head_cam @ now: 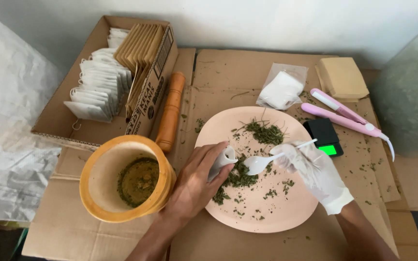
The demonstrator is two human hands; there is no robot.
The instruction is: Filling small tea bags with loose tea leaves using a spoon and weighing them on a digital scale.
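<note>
My left hand point(197, 181), bare, holds a small white tea bag point(222, 160) open over the left side of a pink plate point(286, 212). My right hand point(315, 171), in a white glove, grips a white plastic spoon point(260, 163) whose bowl points at the bag's mouth. Green dried herbs point(264, 131) lie scattered on the plate, with a denser heap at the back and another just under the spoon.
A wooden mortar point(126, 179) with ground herb and its pestle point(170, 112) lie left. A cardboard box point(90, 130) holds several filled bags and brown envelopes. Behind the plate are a plastic pouch of white bags point(281, 88), a pink sealer point(347, 115), a small black scale point(324, 136) and tan envelopes point(342, 77).
</note>
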